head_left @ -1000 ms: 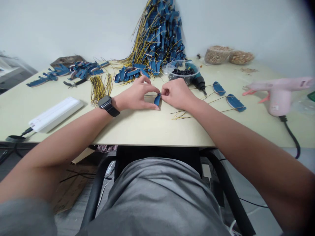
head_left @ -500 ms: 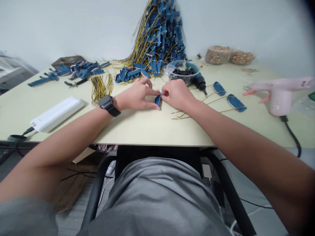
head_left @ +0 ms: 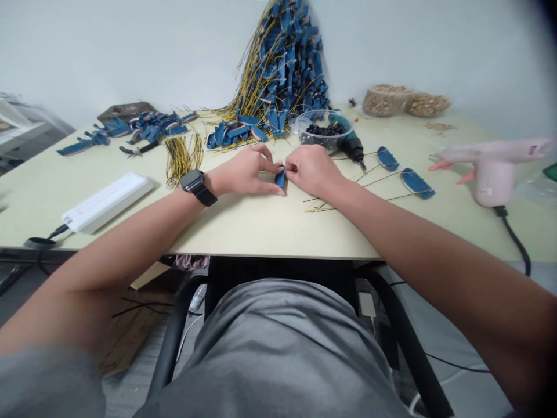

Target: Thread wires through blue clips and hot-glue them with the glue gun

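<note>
My left hand (head_left: 245,172), with a black watch on its wrist, pinches a small blue leaf piece (head_left: 279,176) between thumb and forefinger just above the table (head_left: 261,223). My right hand (head_left: 312,168) meets it from the right, its fingers curled and pinched on the same piece. Thin yellow wires (head_left: 324,203) lie on the table under my right wrist. Two more blue leaf pieces on wires (head_left: 416,182) lie to the right of my hands.
A tall heap of blue leaves on yellow wires (head_left: 282,69) leans on the wall behind. A clear bowl of dark beads (head_left: 322,130), a pink glue gun (head_left: 494,165), a white power strip (head_left: 107,200), a yellow wire bundle (head_left: 180,154) and pliers (head_left: 137,149) are around.
The hands stay together on the blue piece with only slight finger shifts. The view has drifted a little, so things sit slightly lower and to the right.
</note>
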{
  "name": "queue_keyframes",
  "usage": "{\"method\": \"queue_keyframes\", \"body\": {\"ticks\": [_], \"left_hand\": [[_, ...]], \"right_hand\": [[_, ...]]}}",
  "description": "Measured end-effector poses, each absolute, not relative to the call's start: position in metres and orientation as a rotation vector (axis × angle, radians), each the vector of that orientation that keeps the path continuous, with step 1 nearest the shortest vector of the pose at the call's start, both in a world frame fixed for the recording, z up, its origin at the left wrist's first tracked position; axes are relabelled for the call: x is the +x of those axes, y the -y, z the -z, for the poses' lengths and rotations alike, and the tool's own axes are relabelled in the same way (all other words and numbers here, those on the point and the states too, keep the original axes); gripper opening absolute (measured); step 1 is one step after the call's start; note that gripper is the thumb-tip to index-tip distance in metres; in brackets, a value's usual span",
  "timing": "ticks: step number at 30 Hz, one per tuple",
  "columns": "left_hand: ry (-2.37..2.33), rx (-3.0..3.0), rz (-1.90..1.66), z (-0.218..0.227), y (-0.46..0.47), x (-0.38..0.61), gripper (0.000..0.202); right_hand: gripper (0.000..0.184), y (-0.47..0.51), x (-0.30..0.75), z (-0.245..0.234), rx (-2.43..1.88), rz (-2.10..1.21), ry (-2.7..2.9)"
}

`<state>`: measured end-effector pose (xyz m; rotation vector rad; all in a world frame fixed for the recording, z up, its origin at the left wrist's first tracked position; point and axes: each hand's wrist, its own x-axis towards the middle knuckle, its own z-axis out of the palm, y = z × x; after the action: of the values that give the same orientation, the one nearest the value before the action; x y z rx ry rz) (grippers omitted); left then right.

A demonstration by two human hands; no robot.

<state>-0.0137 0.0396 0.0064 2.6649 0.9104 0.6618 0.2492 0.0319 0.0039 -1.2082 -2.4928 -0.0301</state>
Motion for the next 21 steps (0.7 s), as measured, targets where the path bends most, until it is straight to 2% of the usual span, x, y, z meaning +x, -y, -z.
{"method": "queue_keyframes", "body": {"ticks": [9, 21], "left_hand": [[-1.070, 2.583, -0.753, 0.002, -0.040, -0.016, 0.115], [-0.998, 2.517, -0.654, 0.000, -0.048, -0.013, 0.108]], "right_hand": [[0.027, -0.029, 0.250, -0.007, -1.207, 0.048, 2.498], [0.026, -0.032, 0.249, -0.003, -1.222, -0.039, 2.425]]}}
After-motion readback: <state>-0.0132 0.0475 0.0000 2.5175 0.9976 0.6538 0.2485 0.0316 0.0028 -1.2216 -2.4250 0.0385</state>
